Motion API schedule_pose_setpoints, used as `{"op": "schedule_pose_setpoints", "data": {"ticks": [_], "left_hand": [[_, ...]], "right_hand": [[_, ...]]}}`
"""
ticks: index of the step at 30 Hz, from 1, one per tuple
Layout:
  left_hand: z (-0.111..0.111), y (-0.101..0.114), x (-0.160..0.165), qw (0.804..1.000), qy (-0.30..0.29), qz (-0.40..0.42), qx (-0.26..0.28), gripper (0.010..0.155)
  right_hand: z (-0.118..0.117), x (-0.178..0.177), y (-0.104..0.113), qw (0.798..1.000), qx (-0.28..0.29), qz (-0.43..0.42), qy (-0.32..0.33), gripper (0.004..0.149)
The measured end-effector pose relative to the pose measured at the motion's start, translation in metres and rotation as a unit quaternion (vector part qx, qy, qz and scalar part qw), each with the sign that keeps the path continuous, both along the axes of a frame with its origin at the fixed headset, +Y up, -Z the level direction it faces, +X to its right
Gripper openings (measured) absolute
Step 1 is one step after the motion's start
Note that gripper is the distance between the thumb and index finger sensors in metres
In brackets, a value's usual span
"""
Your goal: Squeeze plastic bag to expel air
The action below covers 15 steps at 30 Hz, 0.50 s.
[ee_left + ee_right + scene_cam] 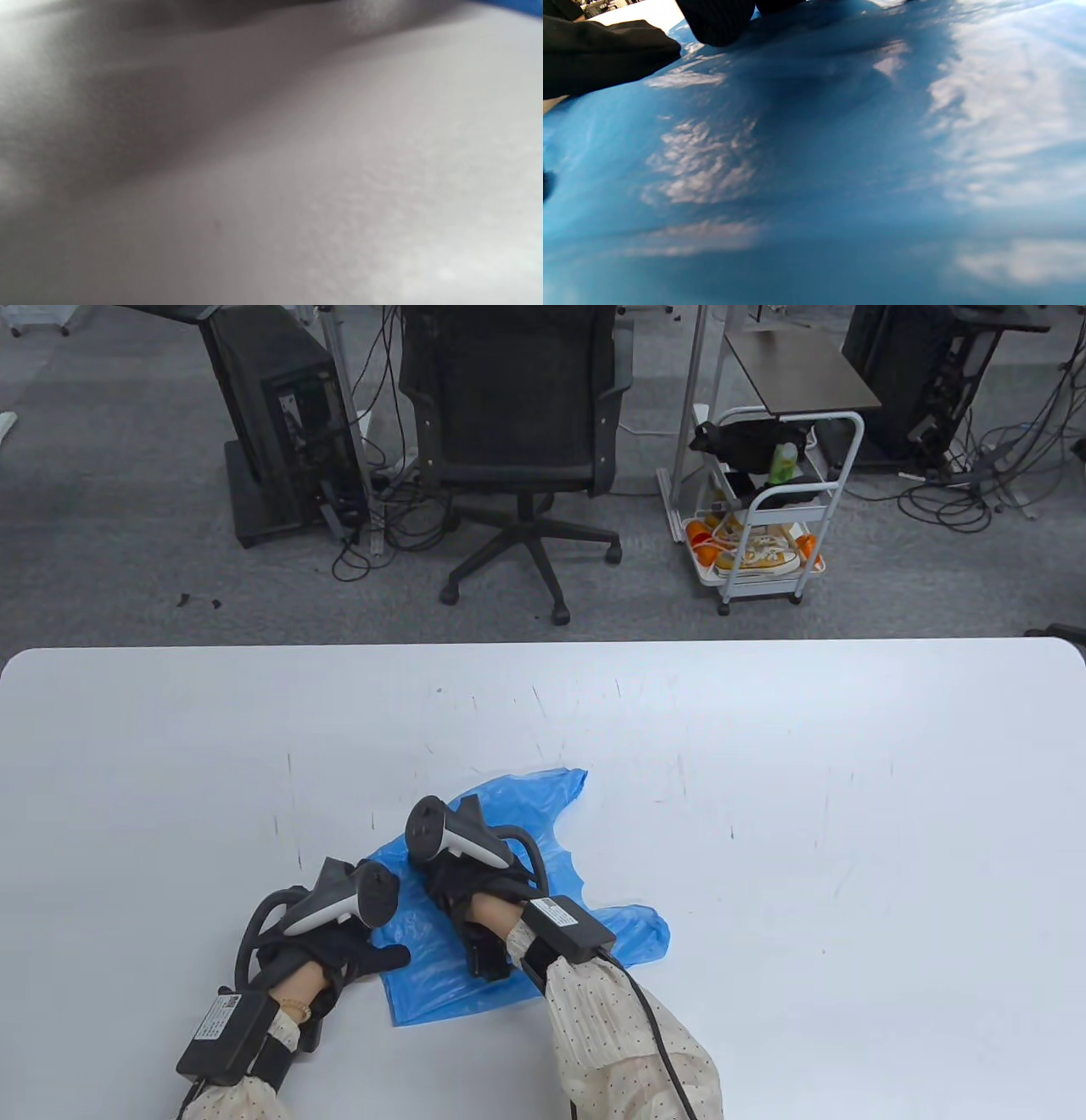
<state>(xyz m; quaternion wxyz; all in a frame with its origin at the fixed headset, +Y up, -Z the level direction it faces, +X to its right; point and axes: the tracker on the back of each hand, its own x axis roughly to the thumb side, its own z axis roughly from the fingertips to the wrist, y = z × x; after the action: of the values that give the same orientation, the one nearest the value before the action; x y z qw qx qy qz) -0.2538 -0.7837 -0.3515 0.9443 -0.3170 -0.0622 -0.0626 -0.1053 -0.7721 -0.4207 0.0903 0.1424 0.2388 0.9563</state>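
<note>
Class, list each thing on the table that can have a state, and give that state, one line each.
bag: lying flat on the table, crinkled
left hand: resting on the bag's left edge
right hand: pressing down on the bag's middle
table: white, scuffed with dark marks

The white, lightly scratched worktop [764,814] lies bare to the right, to the left and toward its far edge, giving wide room for a hand on every side. The only thing lying on it is the flattened, crinkled blue plastic bag [526,831] near the front centre, low enough to pass over. Both gloved hands, the left hand [339,933] and the right hand [475,882], crowd that patch close together, the right one on the bag.
</note>
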Motion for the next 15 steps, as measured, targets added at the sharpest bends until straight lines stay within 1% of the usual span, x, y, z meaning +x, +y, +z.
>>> {"op": "schedule_pose_setpoints", "data": {"ticks": [3,7,15], "left_hand": [[0.001,0.002,0.003,1.0,-0.009,-0.019,0.011,0.09],[0.002,0.002,0.004,1.0,-0.009,-0.021,0.011,0.091],[0.001,0.002,0.004,0.999,-0.009,-0.03,0.01,0.091]], "right_hand": [[-0.003,0.006,-0.001,1.0,-0.003,-0.001,-0.016,0.053],[-0.009,0.018,-0.001,0.999,-0.008,0.003,-0.04,0.053],[-0.021,0.042,-0.001,0.996,-0.039,-0.005,-0.086,0.052]]}}
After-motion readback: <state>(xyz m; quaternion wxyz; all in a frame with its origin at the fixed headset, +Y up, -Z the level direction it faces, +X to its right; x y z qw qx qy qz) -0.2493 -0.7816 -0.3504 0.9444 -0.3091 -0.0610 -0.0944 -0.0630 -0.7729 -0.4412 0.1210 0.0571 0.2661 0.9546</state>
